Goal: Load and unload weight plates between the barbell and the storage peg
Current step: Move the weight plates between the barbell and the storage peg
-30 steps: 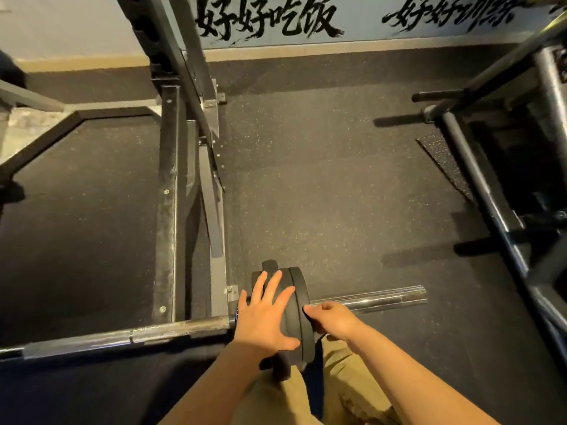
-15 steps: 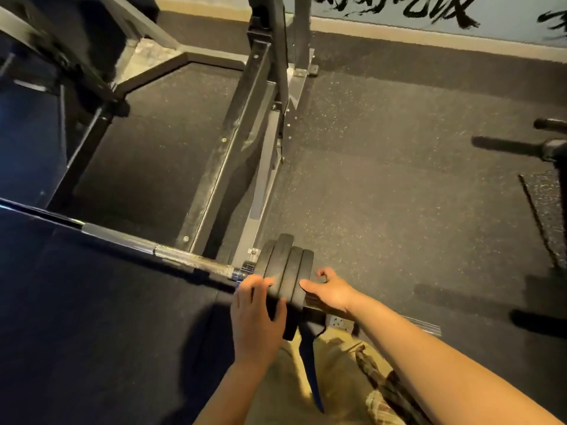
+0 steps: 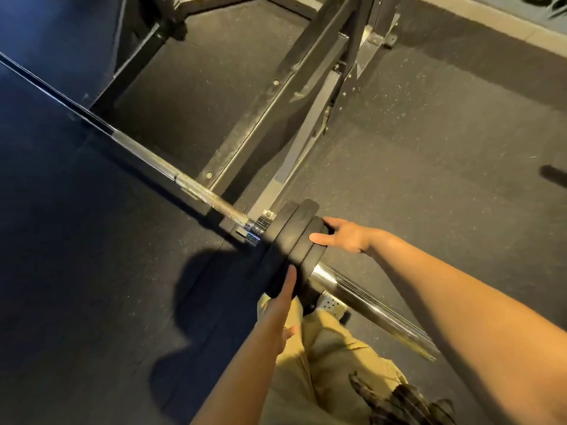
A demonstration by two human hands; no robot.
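Head view: unmarked black weight plates (image 3: 291,237), barbell (image 3: 368,297).

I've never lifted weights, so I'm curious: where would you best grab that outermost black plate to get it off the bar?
Probably by its rim, from two opposite sides. The outermost plate stands upright on the bar, with free shiny bar on its outer side. The right hand holds the far edge, the left hand lies along the near edge. Gripped so, it could slide straight outward along the bar.
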